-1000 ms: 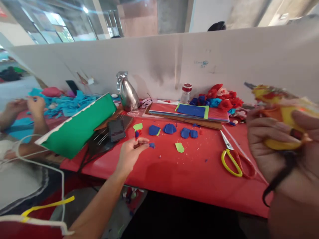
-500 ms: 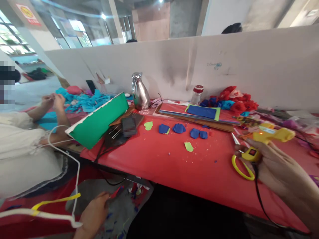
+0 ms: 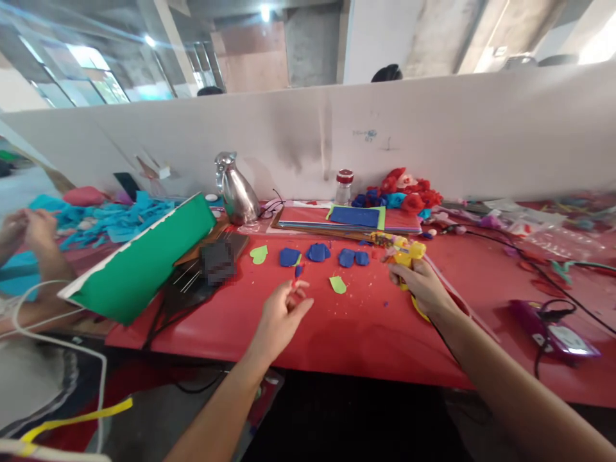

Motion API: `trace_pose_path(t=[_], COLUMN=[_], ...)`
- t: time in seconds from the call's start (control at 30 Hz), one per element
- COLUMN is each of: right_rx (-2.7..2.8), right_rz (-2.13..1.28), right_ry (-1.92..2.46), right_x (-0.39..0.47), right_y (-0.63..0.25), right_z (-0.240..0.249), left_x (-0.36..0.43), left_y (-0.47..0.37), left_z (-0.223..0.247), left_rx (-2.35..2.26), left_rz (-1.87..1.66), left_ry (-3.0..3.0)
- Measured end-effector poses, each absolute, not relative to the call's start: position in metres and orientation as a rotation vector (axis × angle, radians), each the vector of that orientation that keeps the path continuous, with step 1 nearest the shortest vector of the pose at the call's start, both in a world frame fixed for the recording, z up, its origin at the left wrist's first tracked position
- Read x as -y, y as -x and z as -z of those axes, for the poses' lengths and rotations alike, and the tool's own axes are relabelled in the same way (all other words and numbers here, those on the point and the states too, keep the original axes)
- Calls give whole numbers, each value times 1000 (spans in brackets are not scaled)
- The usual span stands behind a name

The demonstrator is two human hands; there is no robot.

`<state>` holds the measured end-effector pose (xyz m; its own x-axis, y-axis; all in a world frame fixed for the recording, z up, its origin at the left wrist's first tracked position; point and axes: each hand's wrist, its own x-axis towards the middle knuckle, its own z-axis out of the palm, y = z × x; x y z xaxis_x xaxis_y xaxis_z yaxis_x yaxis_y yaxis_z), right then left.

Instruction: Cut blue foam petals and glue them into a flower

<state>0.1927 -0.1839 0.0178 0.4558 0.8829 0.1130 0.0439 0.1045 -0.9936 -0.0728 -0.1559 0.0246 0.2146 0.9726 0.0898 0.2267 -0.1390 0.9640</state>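
My left hand [image 3: 282,317] is over the red tabletop, with a small red piece with a blue tip [image 3: 298,272] at its fingertips. My right hand [image 3: 426,285] grips a yellow glue gun [image 3: 409,254]. Below that hand shows the yellow handle of scissors [image 3: 420,309]; whether they are held or lying on the table I cannot tell. Beyond my left hand lie blue petal-like pieces [image 3: 318,252] in a row and a light green heart-shaped piece [image 3: 258,255]. Another light green piece [image 3: 337,285] lies between my hands.
A green-faced board [image 3: 144,256] leans at the left, near a steel jug [image 3: 235,192]. Stacked sheets [image 3: 356,217], a red-lidded jar [image 3: 344,186] and red flowers [image 3: 409,189] stand behind. A purple device [image 3: 553,330] with cables is at right. Another person's hands [image 3: 36,228] work at far left.
My left hand has risen from beside the table to above the tabletop with the small red-and-blue piece. My right hand still holds the glue gun. The view has turned right.
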Motion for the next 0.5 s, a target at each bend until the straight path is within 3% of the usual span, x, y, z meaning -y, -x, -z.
trace_pose_path(t=[0.23, 0.5], right_rx=[790, 780], right_rz=[-636, -377], right_ry=[1276, 1264], right_x=[193, 166], right_y=[-236, -251], right_z=[-34, -56], left_x=[131, 82], left_y=[-1, -48], left_z=[-22, -8], left_rx=[-799, -792], left_rz=[-871, -945], left_ry=[-1416, -1111])
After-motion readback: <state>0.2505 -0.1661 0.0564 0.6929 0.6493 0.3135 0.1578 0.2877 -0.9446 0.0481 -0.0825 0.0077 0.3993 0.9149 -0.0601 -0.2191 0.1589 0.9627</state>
